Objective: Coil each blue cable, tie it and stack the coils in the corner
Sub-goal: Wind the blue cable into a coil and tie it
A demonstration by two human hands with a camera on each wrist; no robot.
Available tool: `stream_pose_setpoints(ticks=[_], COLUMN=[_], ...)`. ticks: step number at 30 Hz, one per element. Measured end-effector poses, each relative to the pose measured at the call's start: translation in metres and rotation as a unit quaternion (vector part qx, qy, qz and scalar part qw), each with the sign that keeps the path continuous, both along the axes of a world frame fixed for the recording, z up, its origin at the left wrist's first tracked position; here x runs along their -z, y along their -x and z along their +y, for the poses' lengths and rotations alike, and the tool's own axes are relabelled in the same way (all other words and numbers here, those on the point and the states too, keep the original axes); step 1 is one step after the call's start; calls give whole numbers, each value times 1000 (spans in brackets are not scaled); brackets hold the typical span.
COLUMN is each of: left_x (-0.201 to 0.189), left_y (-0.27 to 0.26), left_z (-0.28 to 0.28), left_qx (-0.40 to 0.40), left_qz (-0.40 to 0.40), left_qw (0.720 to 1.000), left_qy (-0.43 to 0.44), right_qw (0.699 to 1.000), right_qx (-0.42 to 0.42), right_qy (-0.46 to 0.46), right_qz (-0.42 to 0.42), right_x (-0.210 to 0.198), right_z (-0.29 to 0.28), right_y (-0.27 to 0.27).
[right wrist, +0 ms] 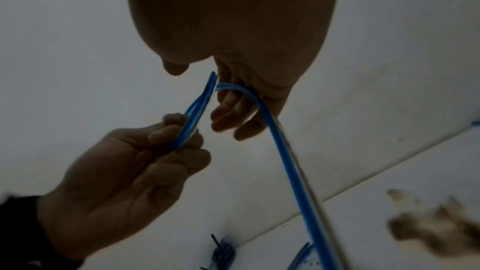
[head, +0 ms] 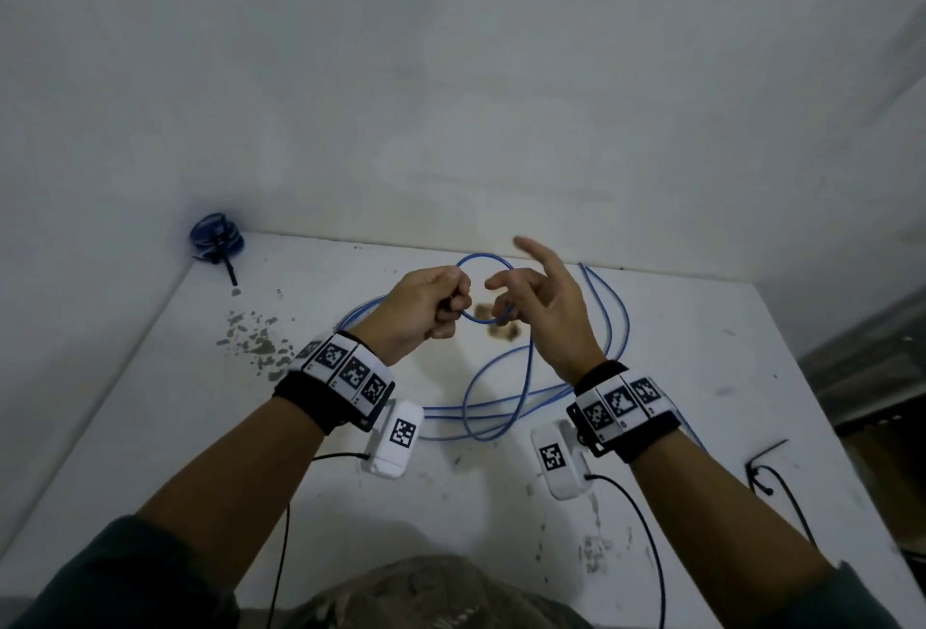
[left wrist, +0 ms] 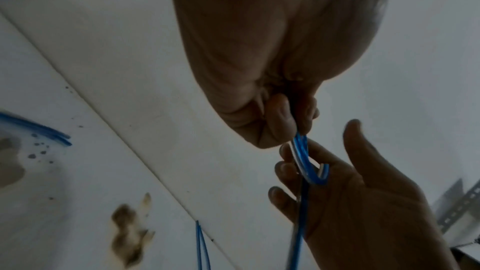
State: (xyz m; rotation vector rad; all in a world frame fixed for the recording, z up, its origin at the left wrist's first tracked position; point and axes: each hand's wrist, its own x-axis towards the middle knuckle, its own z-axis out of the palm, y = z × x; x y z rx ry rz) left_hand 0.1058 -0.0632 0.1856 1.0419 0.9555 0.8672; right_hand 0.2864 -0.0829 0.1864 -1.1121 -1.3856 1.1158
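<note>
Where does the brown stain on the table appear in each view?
Head: brown stain at centre, just below the hands.
Left wrist: bottom left.
Right wrist: bottom right.
Shared landmark: the blue cable that the left hand grips, beside the right hand.

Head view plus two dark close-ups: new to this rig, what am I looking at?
There is no robot here: a person works with bare hands and wears three cameras. The wide picture comes from the head, and the two close-ups come from cameras strapped under each wrist, so each one looks along its own palm at the other hand.

The left hand pinches a small loop of the blue cable. The right hand has its fingers hooked loosely through that loop, with the forefinger pointing up. The rest of the cable lies slack on the white table. A finished coil, tied in black, sits in the far left corner. Black ties lie at the right edge.
</note>
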Motion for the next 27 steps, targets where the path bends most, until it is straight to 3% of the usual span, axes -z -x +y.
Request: stream_pose_setpoints(ticks=[5, 10, 14, 17, 27], left_x=[1, 3, -1, -3, -6], left_y=[-1, -3, -6, -1, 3], left_z=[1, 1, 1, 2, 6], left_qx=[-43, -13, 25, 26, 2], left_qz=[-41, -83, -41, -25, 47], left_qw=[998, 996, 999, 999, 999], left_qy=[22, 28, 19, 31, 21], right_qw=[999, 993, 993, 992, 978], right_qx=[-29, 63, 113, 96, 44], right_qy=[29, 53, -16, -72, -59], right_qz=[36, 80, 19, -34, -196], right_x=[7, 10, 12, 16, 18], right_z=[-2, 0, 0, 0, 11], right_y=[-11, -8, 7, 10, 8])
